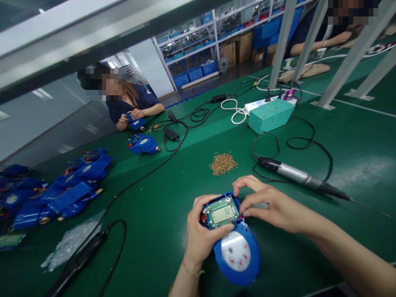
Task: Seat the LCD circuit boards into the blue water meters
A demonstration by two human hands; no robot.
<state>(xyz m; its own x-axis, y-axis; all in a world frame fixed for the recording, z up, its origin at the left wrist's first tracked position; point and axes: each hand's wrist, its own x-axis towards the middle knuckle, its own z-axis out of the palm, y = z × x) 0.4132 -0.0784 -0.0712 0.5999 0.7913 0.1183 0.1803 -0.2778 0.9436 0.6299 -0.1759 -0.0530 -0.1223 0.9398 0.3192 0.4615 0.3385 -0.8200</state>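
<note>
A blue water meter [252, 253] with a round white dial is held low in the middle of the head view. Its upper housing is uncovered, showing a green circuit board [228, 203] with a small lit display. My left hand [202, 231] is wrapped round the housing from the left, thumb across the board's lower edge. At the housing's right edge, my right hand [262, 202] has its thumb and fingertips pinched together, with a bit of pinkish red beside them. What they pinch, if anything, is hidden.
Brass-coloured screws [223, 164] lie in a pile beyond the meter. An electric screwdriver [305, 180] rests at right, near a teal box [272, 115]. At left are several blue meters [71, 198], a clear plastic bag [72, 243] and a black corded tool [82, 255]. A co-worker [136, 99] sits opposite.
</note>
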